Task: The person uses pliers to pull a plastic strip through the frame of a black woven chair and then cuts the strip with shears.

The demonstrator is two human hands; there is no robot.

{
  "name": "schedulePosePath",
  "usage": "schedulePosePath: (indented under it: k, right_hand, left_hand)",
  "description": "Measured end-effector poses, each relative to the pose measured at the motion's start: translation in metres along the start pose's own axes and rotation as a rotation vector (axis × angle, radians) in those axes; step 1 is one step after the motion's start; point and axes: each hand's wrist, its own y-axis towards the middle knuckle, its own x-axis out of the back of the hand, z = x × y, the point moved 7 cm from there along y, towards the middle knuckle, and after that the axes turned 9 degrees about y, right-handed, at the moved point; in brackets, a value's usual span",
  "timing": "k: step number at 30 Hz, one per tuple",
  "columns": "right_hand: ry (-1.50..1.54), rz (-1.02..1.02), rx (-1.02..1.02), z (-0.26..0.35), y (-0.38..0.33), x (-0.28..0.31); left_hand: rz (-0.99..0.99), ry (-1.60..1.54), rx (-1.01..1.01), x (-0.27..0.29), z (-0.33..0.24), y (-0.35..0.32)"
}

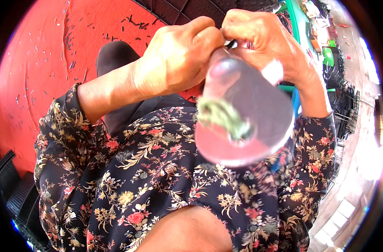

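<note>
My left hand (pixel 179 54) is closed in a fist-like pinch, its knuckles close to those of my right hand (pixel 267 42). The right hand is closed too, with fingers curled inward. Between the hands shows a small dark piece (pixel 230 43) with a bright glint; what it is cannot be made out. A clear, rounded, see-through object (pixel 263 113), blurred and close to the view, hangs below the fingers and covers part of the right wrist. A pale green knotted strip (pixel 223 115) shows on or through it. Just beyond the hands lies a black woven lattice (pixel 179 10).
Black scraps litter the red floor covering (pixel 40 54) at the left. A green-edged table (pixel 298 25) with small items stands at the right, beside bundles of black strips (pixel 345 105). Black ribbed objects (pixel 17 189) sit at the lower left. My dark-clad knee (pixel 116 59) is beside the left forearm.
</note>
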Motion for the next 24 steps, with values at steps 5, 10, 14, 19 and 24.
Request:
schedulePosePath:
  k: [5, 10, 14, 19, 24]
  right_hand:
    - [0.061, -0.017, 0.073, 0.010, -0.001, 0.001]
    - [0.031, 0.006, 0.107, 0.011, -0.003, -0.003]
    - [-0.050, -0.060, 0.118, 0.006, -0.017, 0.005]
    - [-0.076, -0.135, 0.110, 0.004, -0.028, 0.014]
    - [-0.047, -0.238, 0.089, 0.011, -0.021, 0.031]
  left_hand:
    - [-0.044, -0.013, -0.056, 0.006, -0.007, -0.004]
    - [-0.063, -0.011, -0.168, 0.020, -0.021, -0.008]
    - [-0.146, 0.025, -0.231, 0.032, -0.027, -0.004]
    - [-0.175, -0.097, -0.009, 0.035, -0.004, 0.000]
    - [-0.139, -0.359, 0.290, 0.015, 0.018, -0.020]
